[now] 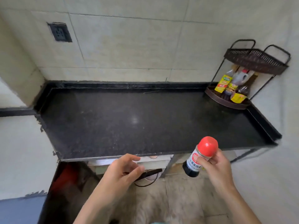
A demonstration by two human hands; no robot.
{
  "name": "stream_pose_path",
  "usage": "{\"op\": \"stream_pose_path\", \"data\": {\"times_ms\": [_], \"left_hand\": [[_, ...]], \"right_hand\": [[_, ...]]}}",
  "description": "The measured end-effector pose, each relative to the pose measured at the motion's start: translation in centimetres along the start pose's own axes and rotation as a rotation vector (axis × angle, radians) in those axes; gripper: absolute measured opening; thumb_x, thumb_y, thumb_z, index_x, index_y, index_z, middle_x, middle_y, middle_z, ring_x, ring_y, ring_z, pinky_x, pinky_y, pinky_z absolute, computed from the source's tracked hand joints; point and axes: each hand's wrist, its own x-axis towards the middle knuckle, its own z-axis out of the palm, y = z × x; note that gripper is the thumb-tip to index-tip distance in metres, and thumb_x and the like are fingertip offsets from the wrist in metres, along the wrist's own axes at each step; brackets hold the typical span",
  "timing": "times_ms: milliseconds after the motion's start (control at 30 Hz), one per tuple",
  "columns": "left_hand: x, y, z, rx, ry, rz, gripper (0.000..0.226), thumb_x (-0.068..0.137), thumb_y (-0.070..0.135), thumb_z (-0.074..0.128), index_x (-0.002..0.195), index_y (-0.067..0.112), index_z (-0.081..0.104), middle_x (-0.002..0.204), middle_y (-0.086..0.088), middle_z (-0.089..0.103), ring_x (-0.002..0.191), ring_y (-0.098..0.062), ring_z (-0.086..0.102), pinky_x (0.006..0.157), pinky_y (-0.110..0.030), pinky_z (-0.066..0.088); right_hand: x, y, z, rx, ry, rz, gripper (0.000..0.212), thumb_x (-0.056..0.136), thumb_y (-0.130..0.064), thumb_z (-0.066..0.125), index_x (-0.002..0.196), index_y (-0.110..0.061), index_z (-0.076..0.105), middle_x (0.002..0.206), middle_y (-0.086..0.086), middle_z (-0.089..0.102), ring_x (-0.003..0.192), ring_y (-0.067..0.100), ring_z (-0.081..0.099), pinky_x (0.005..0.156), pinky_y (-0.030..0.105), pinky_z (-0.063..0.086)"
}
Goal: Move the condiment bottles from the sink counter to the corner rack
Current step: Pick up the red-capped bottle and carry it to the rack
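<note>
Right hand (216,165) at lower right of frame, fingers wrapped around a small dark sauce bottle (196,160) with red cap and white label; bottle tilted, cap up toward the counter, base pointing down-left, held in air just in front of the counter's front edge. Left hand (123,172) at lower centre, loosely open, fingers half curled, holding nothing, not touching the bottle. Black stone counter (129,120) fills mid frame, top bare. Two-tier dark corner rack (229,102) at right of frame in the wall corner, standing on the counter's far right end; lower tier already has several condiment bottles (233,84), yellow labels, crowded together; upper tier looks bare. Wall socket (59,32) upper left on tiled wall.
</note>
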Motion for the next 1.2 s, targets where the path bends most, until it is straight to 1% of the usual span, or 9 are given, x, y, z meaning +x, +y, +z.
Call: {"op": "stream_pose_path", "data": {"times_ms": [133, 267, 400, 500, 733, 867, 1000, 1100, 1200], "left_hand": [[3.6, 2.6, 3.8, 0.057, -0.063, 0.008, 0.014, 0.087, 0.023, 0.071, 0.101, 0.024, 0.068, 0.091, 0.004, 0.073, 0.071, -0.003, 0.065, 0.071, -0.024, 0.052], [8.8, 5.4, 7.4, 0.105, -0.131, 0.045, 0.013, 0.088, 0.029, 0.069, 0.101, 0.029, 0.067, 0.093, 0.008, 0.072, 0.079, -0.011, 0.067, 0.072, -0.02, 0.051], [14.8, 7.9, 11.4, 0.107, -0.246, 0.075, 0.013, 0.089, 0.033, 0.068, 0.101, 0.033, 0.066, 0.091, 0.011, 0.072, 0.079, -0.007, 0.067, 0.072, -0.023, 0.052], [20.1, 10.4, 14.2, 0.112, -0.303, 0.11, 0.012, 0.088, 0.033, 0.069, 0.1, 0.035, 0.066, 0.092, 0.01, 0.071, 0.08, -0.008, 0.067, 0.072, -0.019, 0.051], [28.8, 16.2, 18.9, 0.08, -0.415, 0.18, 0.016, 0.088, 0.033, 0.068, 0.104, 0.034, 0.065, 0.094, 0.008, 0.072, 0.085, -0.008, 0.067, 0.078, -0.02, 0.053], [31.8, 17.0, 20.5, 0.08, -0.376, 0.14, 0.014, 0.088, 0.034, 0.068, 0.102, 0.034, 0.065, 0.094, 0.007, 0.071, 0.086, -0.008, 0.067, 0.076, -0.019, 0.052], [33.9, 17.6, 22.8, 0.093, -0.307, 0.063, 0.015, 0.088, 0.037, 0.066, 0.102, 0.036, 0.064, 0.094, 0.006, 0.072, 0.088, -0.009, 0.068, 0.08, -0.022, 0.055], [35.3, 18.8, 25.0, 0.075, -0.213, 0.018, 0.015, 0.088, 0.037, 0.066, 0.102, 0.035, 0.065, 0.097, 0.01, 0.072, 0.09, -0.008, 0.069, 0.081, -0.022, 0.054], [36.6, 20.9, 28.0, 0.04, -0.125, -0.014, 0.014, 0.088, 0.035, 0.067, 0.102, 0.035, 0.066, 0.096, 0.011, 0.072, 0.088, -0.004, 0.069, 0.076, -0.018, 0.05]], "right_hand": [[2.0, 1.4, -5.7, 0.03, 0.114, 0.06, 0.036, 0.075, 0.009, 0.073, 0.103, -0.013, 0.067, 0.092, 0.005, 0.074, 0.083, 0.017, 0.07, 0.076, 0.032, 0.053], [4.9, 2.5, -10.0, 0.013, 0.2, 0.125, 0.037, 0.069, 0.001, 0.081, 0.098, -0.015, 0.067, 0.078, -0.002, 0.072, 0.063, 0.003, 0.066, 0.056, 0.023, 0.047], [9.5, 3.3, -13.1, -0.001, 0.271, 0.147, 0.036, 0.069, -0.001, 0.08, 0.1, -0.017, 0.069, 0.086, 0.003, 0.074, 0.079, 0.023, 0.069, 0.065, 0.029, 0.049], [13.8, 1.8, -15.1, -0.032, 0.321, 0.137, 0.038, 0.074, 0.006, 0.075, 0.107, -0.013, 0.068, 0.097, 0.002, 0.073, 0.089, 0.013, 0.069, 0.068, 0.02, 0.049], [22.6, -1.2, -19.1, -0.119, 0.353, 0.135, 0.042, 0.075, 0.002, 0.078, 0.111, -0.016, 0.064, 0.1, -0.002, 0.07, 0.091, 0.007, 0.065, 0.074, 0.022, 0.048], [27.4, -2.3, -21.2, -0.145, 0.341, 0.149, 0.044, 0.075, 0.001, 0.077, 0.109, -0.022, 0.062, 0.1, -0.004, 0.068, 0.09, 0.006, 0.063, 0.082, 0.03, 0.048], [34.3, -5.1, -23.9, -0.183, 0.325, 0.074, 0.05, 0.077, -0.003, 0.077, 0.123, -0.014, 0.061, 0.112, 0.0, 0.065, 0.1, 0.018, 0.062, 0.093, 0.035, 0.045], [40.8, -8.1, -26.2, -0.139, 0.29, -0.068, 0.044, 0.074, -0.004, 0.079, 0.113, -0.016, 0.065, 0.103, 0.0, 0.072, 0.092, 0.013, 0.068, 0.087, 0.033, 0.051], [47.9, -12.2, -28.6, -0.029, 0.281, -0.216, 0.038, 0.073, -0.001, 0.079, 0.099, -0.024, 0.064, 0.083, -0.014, 0.075, 0.08, 0.0, 0.069, 0.078, 0.024, 0.053]]}}
